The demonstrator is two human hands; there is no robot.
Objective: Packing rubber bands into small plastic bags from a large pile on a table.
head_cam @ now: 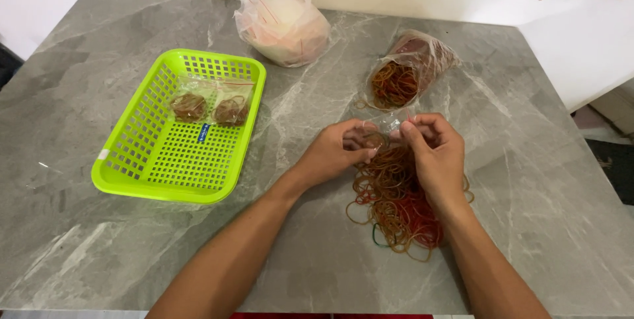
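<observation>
Pinching a small clear plastic bag (389, 123) between left hand (340, 150) and right hand (432, 154), fingers curled tight, holding it just above a tangled pile of thin brown and red rubber bands (396, 203) lying on the smooth grey marbled counter (99, 240).

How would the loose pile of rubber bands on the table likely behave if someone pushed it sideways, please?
The pile of rubber bands would probably spread and smear rather than slide as one, since its loops lie loose and tangled. It looks light and floppy. Bands likely drag on the grey table, and strays at the edge may be left behind.
</observation>
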